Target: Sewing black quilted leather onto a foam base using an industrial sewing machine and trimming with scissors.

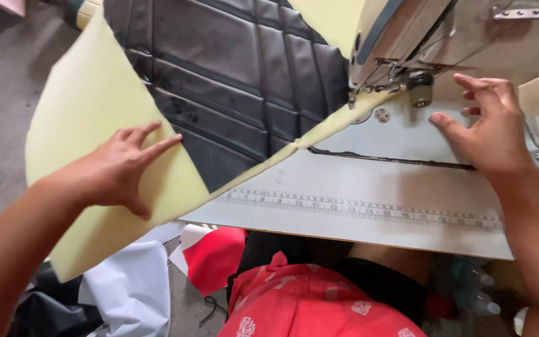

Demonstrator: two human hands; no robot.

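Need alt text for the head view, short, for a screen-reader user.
A person's left hand presses a pale yellow sheet joined to black quilted material, feeding it under a sewing machine; the right hand rests on the white machine table beside the needle.

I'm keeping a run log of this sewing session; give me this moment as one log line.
left hand: flat on pale yellow sheet | right hand: open on machine bed | black quilted panel: seam edge at presser foot

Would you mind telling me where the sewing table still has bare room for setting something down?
The table is bare between the ruler strip and the seam. A smaller patch lies between the needle and the right hand. The left is crowded: yellow sheet, black quilted panel, left hand.
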